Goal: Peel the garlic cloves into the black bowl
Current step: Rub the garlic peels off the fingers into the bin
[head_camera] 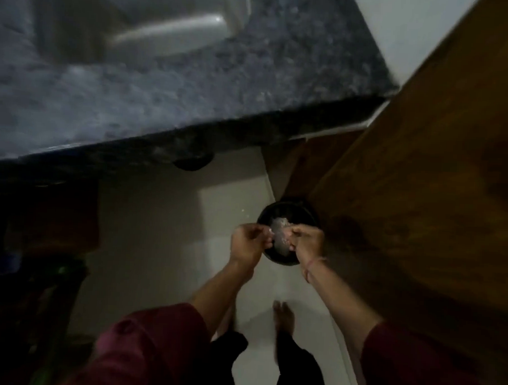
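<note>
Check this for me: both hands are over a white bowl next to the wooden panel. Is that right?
Not quite. The head view shows the bowl is black, not white; only the garlic seen against it is pale. The left hand and right hand are over it, next to the wooden panel.

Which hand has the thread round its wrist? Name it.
The right hand: a reddish thread circles its wrist, and the left hand has none.

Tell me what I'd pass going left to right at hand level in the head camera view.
Pale floor → left hand → garlic → right hand → wooden panel. The black bowl lies behind the garlic and hands, so it's left out.
</note>
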